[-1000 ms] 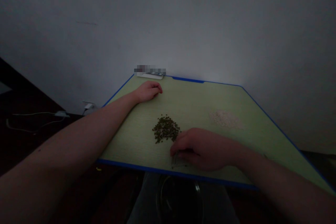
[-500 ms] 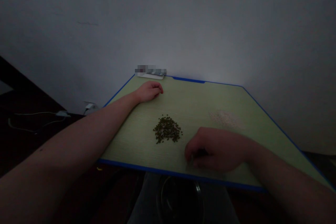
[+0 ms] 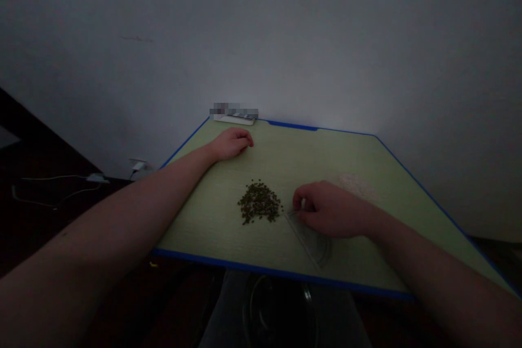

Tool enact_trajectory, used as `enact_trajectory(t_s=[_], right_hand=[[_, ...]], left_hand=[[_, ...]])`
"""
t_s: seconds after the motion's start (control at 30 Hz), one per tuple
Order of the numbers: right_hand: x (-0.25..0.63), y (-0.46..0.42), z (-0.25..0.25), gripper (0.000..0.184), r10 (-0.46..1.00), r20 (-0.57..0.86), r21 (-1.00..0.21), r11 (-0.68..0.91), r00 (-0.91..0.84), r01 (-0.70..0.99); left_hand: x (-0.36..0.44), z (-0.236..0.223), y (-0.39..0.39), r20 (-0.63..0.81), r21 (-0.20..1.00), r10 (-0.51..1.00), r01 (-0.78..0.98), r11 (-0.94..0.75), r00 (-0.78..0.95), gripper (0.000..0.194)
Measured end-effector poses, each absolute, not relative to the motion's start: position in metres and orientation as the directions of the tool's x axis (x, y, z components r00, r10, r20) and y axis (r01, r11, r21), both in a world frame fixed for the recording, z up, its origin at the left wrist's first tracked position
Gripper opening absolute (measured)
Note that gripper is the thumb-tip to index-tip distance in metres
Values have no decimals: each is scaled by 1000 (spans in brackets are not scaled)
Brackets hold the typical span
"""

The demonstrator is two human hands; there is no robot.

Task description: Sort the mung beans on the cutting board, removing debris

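My right hand [image 3: 326, 207] pinches the upper end of a clear, flat protractor [image 3: 308, 244], with a straight edge and a curved side. The fingers hide part of it. Just left of its straight edge lies a pile of small dark green-brown beans or seeds [image 3: 259, 204], with paler bits among them. Behind my right hand a thin patch of pale grains [image 3: 361, 185] is spread out, partly covered by the hand. My left hand [image 3: 232, 143] rests near the far left of the table, its fingers loosely curled in and nothing visible in them.
The pale table [image 3: 285, 160] has a blue rim and stands against a grey wall. A white-edged, blurred item [image 3: 234, 118] lies at its far left corner. A round, glassy dark container [image 3: 281, 310] sits below the front edge, between the legs. White cables [image 3: 57, 179] run along the floor at left.
My right hand has moved away from the front edge, toward the middle of the table, and the protractor now shows below it. My left hand and the bean pile look unchanged.
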State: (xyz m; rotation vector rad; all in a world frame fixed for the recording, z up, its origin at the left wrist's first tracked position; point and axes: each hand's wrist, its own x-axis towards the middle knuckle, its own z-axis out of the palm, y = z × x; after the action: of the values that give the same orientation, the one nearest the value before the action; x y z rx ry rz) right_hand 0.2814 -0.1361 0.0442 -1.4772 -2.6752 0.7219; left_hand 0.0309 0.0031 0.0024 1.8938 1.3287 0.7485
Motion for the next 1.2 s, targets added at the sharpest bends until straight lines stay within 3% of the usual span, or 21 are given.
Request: enact_trajectory(t_s=[0.5, 0.9, 1.2], right_hand=[[274, -136, 41, 19, 817, -159, -396, 462, -554, 794], [283, -130, 44, 20, 832, -242, -295, 426, -499, 855], [284, -130, 48, 19, 808, -297, -286, 433, -509, 855]], left_hand=[[30, 0, 5, 81, 798, 946, 548, -250, 313, 13], [30, 1, 4, 71, 816, 947, 528, -236, 313, 14], [30, 2, 3, 61, 814, 947, 533, -230, 316, 14]])
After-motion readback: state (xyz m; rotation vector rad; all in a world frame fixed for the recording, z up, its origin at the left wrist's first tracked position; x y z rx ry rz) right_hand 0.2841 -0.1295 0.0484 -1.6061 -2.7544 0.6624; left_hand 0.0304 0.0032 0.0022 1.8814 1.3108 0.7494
